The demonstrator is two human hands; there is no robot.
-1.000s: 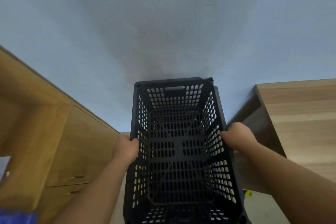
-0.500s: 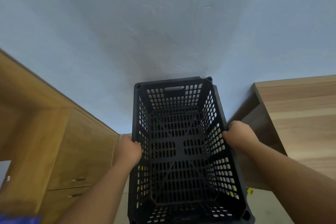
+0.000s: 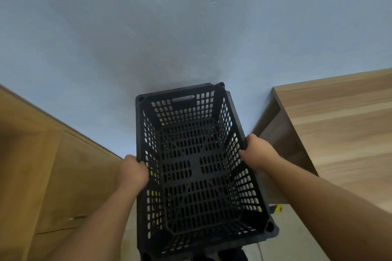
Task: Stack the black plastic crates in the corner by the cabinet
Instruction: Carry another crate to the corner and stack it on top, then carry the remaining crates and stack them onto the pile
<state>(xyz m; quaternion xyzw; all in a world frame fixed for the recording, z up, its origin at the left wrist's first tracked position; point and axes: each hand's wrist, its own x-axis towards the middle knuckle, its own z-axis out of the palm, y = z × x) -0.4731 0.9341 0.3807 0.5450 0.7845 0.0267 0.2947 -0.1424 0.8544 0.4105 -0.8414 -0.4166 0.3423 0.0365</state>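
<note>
One black perforated plastic crate, nothing inside, held against the blue-grey wall. Left hand grip closed on its left rim; right hand grip closed on its right rim. Wooden cabinet left, wooden tabletop right, crate between them. Versus 0.5 s ago: crate rotated slightly, right hand farther up the rim.

Count for your log: one black crate in view, open top facing you. Two hands on it, your left hand and right hand, one per long side. Two wooden units: one cabinet at left, one desk at right. One yellow-black object on floor, unidentifiable.
</note>
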